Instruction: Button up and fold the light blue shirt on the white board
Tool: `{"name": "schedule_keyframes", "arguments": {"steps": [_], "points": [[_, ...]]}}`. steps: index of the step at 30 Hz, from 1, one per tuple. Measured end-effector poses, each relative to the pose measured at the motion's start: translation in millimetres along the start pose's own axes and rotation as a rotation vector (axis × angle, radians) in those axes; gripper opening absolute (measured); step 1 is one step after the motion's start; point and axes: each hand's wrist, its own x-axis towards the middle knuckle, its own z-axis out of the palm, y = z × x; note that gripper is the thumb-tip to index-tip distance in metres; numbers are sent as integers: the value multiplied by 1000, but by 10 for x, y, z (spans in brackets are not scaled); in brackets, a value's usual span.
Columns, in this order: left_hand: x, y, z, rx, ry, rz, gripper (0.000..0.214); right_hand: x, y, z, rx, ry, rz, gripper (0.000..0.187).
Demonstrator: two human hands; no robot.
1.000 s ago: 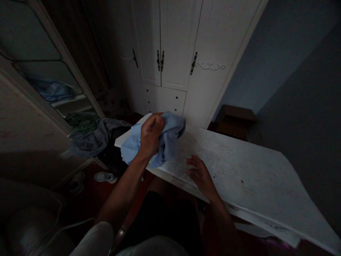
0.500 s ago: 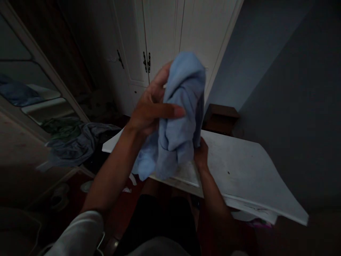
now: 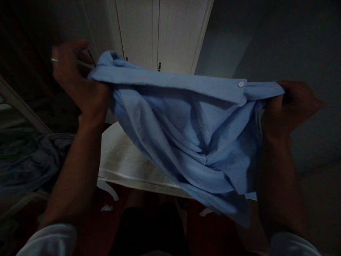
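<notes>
A light blue shirt (image 3: 170,117) is stretched between my two hands, a long band along its top with a small white button (image 3: 241,84) near the right end. Below the band the cloth hangs in loose diagonal folds, lowest at the right. My left hand (image 3: 80,74), with a ring on one finger, grips the bunched left end; some of its fingers stand away from the cloth and are blurred. At the other end, my right hand (image 3: 290,103) pinches the tip of the band; its fingers are dark and partly smeared.
Under the shirt is a white tabletop (image 3: 125,156). White cupboard doors (image 3: 176,39) stand behind it. A dark heap of clothes (image 3: 34,160) lies at the left. On the red floor are white scraps (image 3: 106,208).
The shirt has gone from a bunched bundle in front of me to spread out sideways. My left hand moved left and my right hand moved right and up.
</notes>
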Motion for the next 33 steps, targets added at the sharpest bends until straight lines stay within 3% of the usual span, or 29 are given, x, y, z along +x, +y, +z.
{"name": "schedule_keyframes", "arguments": {"steps": [2, 4, 7, 10, 13, 16, 19, 20, 23, 24, 26, 29, 33], "points": [[156, -1, 71, 170, -19, -28, 36, 180, 33, 77, -94, -53, -21, 21], [316, 40, 141, 275, -126, -90, 40, 349, 83, 202, -170, -127, 5, 22], [483, 106, 289, 326, -295, -107, 42, 551, 150, 438, -249, -219, 87, 25], [490, 101, 527, 329, -446, -108, 40, 607, 229, 708, -252, -333, 196, 29], [303, 33, 812, 329, -592, -138, 45, 458, 362, 969, -214, -488, 305, 31], [-73, -59, 1062, 364, -784, -188, 54, 115, 517, 1145, -209, -625, 458, 27], [-583, -177, 1225, 200, -1123, -180, 75, -350, 637, 1192, -135, -778, 591, 20], [-766, -226, 1252, 106, -1236, -184, 74, -519, 669, 1179, -15, -933, 730, 19], [-1286, -405, 1230, -76, -1448, -279, 67, -1042, 777, 1066, 174, -1191, 842, 16], [-1437, -477, 1185, -77, -1457, -316, 69, -1217, 827, 1010, 338, -1316, 897, 23], [-1685, -637, 1046, -2, -1443, -321, 73, -1557, 955, 885, 420, -1379, 921, 37], [-1925, -881, 764, 201, -1506, -285, 78, -2001, 1180, 704, 519, -1271, 934, 56], [-2060, -1097, 449, 273, -1587, -323, 75, -2358, 1341, 575, 342, -1071, 1050, 68]]}}
